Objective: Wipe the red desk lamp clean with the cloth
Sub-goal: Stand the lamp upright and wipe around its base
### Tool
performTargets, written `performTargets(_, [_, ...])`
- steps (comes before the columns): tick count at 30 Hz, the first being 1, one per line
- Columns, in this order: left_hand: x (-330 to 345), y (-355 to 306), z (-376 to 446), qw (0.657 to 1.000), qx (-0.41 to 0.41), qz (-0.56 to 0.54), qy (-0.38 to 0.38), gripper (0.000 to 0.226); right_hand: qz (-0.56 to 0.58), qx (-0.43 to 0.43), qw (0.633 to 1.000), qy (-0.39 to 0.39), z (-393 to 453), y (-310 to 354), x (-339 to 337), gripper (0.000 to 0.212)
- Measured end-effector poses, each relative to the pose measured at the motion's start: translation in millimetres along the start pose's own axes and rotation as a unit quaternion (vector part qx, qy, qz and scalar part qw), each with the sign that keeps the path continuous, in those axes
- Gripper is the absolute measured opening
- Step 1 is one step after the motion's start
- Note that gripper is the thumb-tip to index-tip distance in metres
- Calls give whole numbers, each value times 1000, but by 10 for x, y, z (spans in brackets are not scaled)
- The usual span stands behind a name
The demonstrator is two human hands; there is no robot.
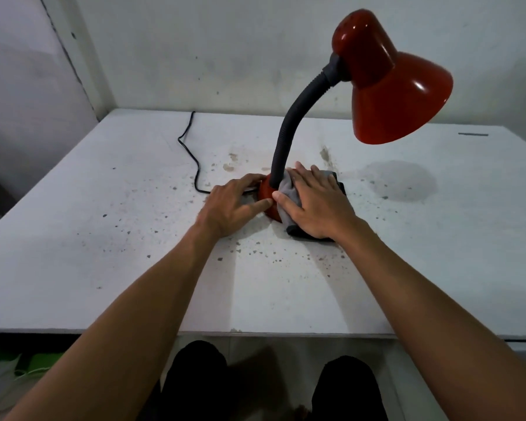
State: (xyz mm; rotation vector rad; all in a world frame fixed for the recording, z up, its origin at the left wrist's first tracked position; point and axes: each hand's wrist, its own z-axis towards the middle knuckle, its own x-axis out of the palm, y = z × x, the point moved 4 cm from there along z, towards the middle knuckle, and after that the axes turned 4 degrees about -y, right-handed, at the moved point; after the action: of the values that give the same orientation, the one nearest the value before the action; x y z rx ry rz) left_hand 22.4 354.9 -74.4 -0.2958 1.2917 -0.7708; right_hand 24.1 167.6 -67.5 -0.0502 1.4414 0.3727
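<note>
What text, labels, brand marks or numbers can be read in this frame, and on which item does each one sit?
None: no readable text shows anywhere.
Red desk lamp: glossy shade, base and gooseneck show no print or brand mark.
Cloth: plain grey, no tag visible.
Table: only stains and specks; a short dark mark near the far right edge is not lettering.

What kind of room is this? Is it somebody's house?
Hard to say for sure. It looks like a plain work corner or utility room: a stained, speckled white table pushed against bare, marked white walls, with just a red desk lamp and its black cord on it.
</note>
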Motion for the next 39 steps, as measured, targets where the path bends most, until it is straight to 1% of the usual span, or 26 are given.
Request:
performTargets(8, [-10, 4, -12, 1000, -5, 4, -11, 66, -26, 2, 997, -74, -397, 127, 121, 81])
performTargets(10, [-17, -12, -18, 1000, -6, 0, -12, 65, -33, 23, 996, -84, -455, 152, 157, 80])
performTargets(13, [-29, -20, -23, 1000, -6, 1, -12, 62, -26, 44, 996, -78, -388, 185, 139, 80])
performTargets(15, [-32, -15, -13, 1000, -3, 3, -11, 62, -9, 50, 997, -61, -278, 159, 94, 77])
performTargets(18, [-9, 16, 9, 1000, 0, 4, -12, 65, 22, 41, 999, -11, -102, 42, -6, 65])
performTargets(20, [7, 30, 17, 1000, 8, 0, -12, 69, 43, 19, 998, 32, 65, -71, -60, 59])
performTargets(24, [31, 62, 21, 1000, 19, -3, -17, 70, 107, -64, 985, 123, 521, -170, -144, 48])
performTargets(27, [52, 90, 31, 999, 23, 19, -19, 71, 146, -88, 973, 158, 971, -130, -28, 44])
performTargets(28, [58, 101, 36, 999, 24, 22, -19, 71, 159, -85, 972, 153, 1082, -88, 12, 46])
performTargets(30, [62, 111, 34, 999, 23, 21, -17, 70, 241, -49, 964, 103, 1257, -18, 31, 64])
performTargets(31, [61, 110, 29, 999, 20, 19, -16, 70, 304, -18, 951, 59, 1312, -12, -16, 69])
performTargets(32, [54, 107, 35, 1000, 17, 17, -15, 71, 370, 18, 929, 12, 1339, 11, -124, 69])
performTargets(33, [52, 105, 30, 1000, 14, 15, -12, 71, 420, 55, 905, -31, 1375, -52, -193, 63])
performTargets(34, [46, 101, 32, 1000, 11, 15, -12, 72, 445, 93, 888, -72, 1380, -132, -287, 51])
performTargets(35, [41, 93, 27, 1000, 9, 15, -12, 72, 455, 114, 877, -98, 1370, -239, -370, 39])
performTargets(36, [40, 88, 24, 1000, 8, 15, -12, 71, 461, 123, 872, -110, 1355, -338, -424, 34])
performTargets(37, [24, 70, 23, 1000, 8, 17, -11, 72, 467, 115, 869, -114, 1333, -417, -486, 32])
performTargets(39, [11, 56, 21, 1000, 5, 16, -7, 72, 422, 111, 892, -114, 1184, -446, -584, 27])
